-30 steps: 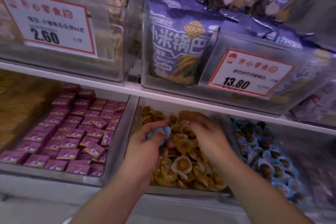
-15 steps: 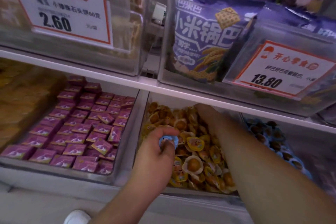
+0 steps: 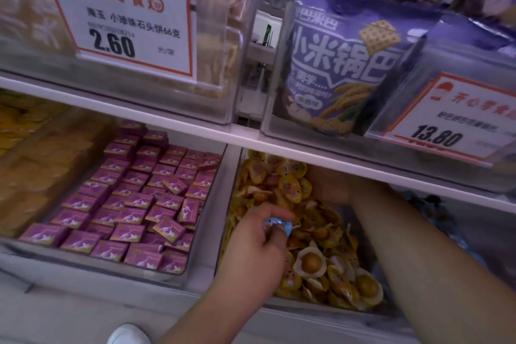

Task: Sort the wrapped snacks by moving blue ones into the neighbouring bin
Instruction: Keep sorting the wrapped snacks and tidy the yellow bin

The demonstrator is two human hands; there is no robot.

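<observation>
My left hand [image 3: 255, 248] pinches a small blue wrapped snack [image 3: 277, 225] between thumb and fingers, just above the front left of the middle clear bin [image 3: 321, 307]. That bin is full of yellow wrapped snacks [image 3: 312, 262]. My right hand [image 3: 331, 186] reaches deep into the back of the same bin under the shelf edge; its fingers are in shadow and I cannot tell how they lie. The neighbouring bin with blue wrapped snacks [image 3: 435, 209] lies to the right, mostly hidden behind my right forearm.
A bin of purple boxed snacks [image 3: 131, 204] sits to the left of the middle bin. A white shelf edge [image 3: 251, 137] runs across above the bins, carrying clear bins with price cards and purple snack bags [image 3: 343, 64]. A white shoe [image 3: 128, 334] shows below.
The view has shifted closer and to the left. My right hand has gone further back into the middle bin. My left hand keeps the blue snack and stays over the bin's front left.
</observation>
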